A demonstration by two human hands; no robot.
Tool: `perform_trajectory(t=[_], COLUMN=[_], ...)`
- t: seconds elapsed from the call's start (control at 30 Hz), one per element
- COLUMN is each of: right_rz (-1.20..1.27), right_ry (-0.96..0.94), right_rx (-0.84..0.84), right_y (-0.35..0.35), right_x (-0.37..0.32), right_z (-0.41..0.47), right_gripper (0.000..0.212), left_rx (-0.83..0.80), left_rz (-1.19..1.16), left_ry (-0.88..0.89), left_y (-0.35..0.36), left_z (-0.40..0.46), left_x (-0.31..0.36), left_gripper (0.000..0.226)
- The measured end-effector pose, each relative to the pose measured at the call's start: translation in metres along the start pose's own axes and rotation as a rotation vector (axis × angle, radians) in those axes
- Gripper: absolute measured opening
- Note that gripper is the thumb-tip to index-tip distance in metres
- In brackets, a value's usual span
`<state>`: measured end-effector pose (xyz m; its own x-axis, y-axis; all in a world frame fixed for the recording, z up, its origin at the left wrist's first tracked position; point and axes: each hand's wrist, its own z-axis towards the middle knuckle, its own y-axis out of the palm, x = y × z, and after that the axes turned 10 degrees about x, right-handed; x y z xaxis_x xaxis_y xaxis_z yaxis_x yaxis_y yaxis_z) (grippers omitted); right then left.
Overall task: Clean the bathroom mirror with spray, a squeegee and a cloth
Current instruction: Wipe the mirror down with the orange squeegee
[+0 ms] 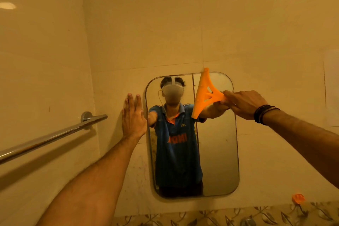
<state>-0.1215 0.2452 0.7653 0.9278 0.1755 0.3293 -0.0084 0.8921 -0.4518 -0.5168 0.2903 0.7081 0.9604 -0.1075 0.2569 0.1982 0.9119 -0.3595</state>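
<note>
Head view: right hand [242, 103] grips squeegee [204, 93] against mirror [218, 152].

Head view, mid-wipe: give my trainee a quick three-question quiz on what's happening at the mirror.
1. True or false: the left hand lies flat on the wall beside the mirror.
2. Which hand holds the orange squeegee?
3. The squeegee blade is at the mirror's: A) bottom B) top C) left edge.

Key: 1 true. 2 the right hand. 3 B.
</note>
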Motion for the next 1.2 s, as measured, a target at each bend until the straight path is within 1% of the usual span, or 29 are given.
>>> perform_trajectory(t=[0.07, 0.1, 0.13, 0.23, 0.3, 0.37, 0.43, 0.6, 0.7, 0.77, 0.8, 0.9, 0.93, 1.07, 1.2], right_rz=[0.048, 0.082, 0.095, 0.043, -0.011, -0.038, -0.018, -0.02, -0.039, -0.085, -0.11, -0.113, -0.113, -0.107, 0.009], right_ry=[-0.029, -0.055, -0.086, -0.183, -0.2, -0.185, -0.169, -0.115, -0.093, -0.072, -0.05, 0.033, 0.059, 0.104, 0.093], right_rx=[0.101, 0.115, 0.118, 0.156, 0.181, 0.165, 0.147, 0.133, 0.112, 0.109, 0.119, 0.143, 0.144, 0.139, 0.202], right_y=[-0.009, -0.013, -0.019, -0.031, -0.036, -0.036, -0.028, 0.0, 0.004, 0.006, 0.007, 0.011, 0.008, -0.003, -0.015], right_x=[-0.016, -0.027, -0.039, -0.081, -0.102, -0.11, -0.105, -0.059, -0.026, 0.0, 0.012, 0.044, 0.051, 0.055, 0.023], right_z=[0.006, 0.013, 0.021, 0.055, 0.075, 0.086, 0.089, 0.065, 0.042, 0.023, 0.013, -0.014, -0.022, -0.028, -0.017], right_gripper=[0.08, 0.086, 0.084, 0.066, 0.058, 0.053, 0.053, 0.064, 0.053, 0.05, 0.052, 0.068, 0.069, 0.072, 0.075], left_rx=[-0.005, 0.0, 0.003, 0.01, 0.015, 0.031, 0.043, 0.066, 0.076, 0.074, 0.069, 0.048, 0.043, 0.035, 0.02], left_rz=[0.029, 0.038, 0.04, 0.035, 0.041, 0.051, 0.046, 0.009, 0.009, 0.013, 0.016, 0.022, 0.024, 0.023, 0.03], left_ry=[0.018, 0.022, 0.024, 0.023, 0.018, 0.011, 0.012, 0.019, 0.004, -0.008, -0.016, -0.017, -0.015, -0.039, -0.029], left_y=[0.0, 0.0, 0.0, 0.0, 0.001, 0.002, 0.004, 0.007, 0.009, 0.01, 0.01, 0.009, 0.008, 0.01, 0.012], left_z=[0.0, 0.0, -0.001, -0.003, -0.004, -0.004, -0.004, -0.004, -0.004, -0.004, -0.004, -0.005, -0.006, -0.003, -0.003], left_x=[-0.001, -0.001, -0.002, 0.0, 0.004, 0.005, 0.003, -0.003, -0.002, 0.0, 0.001, 0.003, 0.005, 0.004, 0.005], left_gripper=[0.065, 0.066, 0.067, 0.071, 0.074, 0.073, 0.07, 0.066, 0.065, 0.066, 0.068, 0.073, 0.073, 0.07, 0.076])
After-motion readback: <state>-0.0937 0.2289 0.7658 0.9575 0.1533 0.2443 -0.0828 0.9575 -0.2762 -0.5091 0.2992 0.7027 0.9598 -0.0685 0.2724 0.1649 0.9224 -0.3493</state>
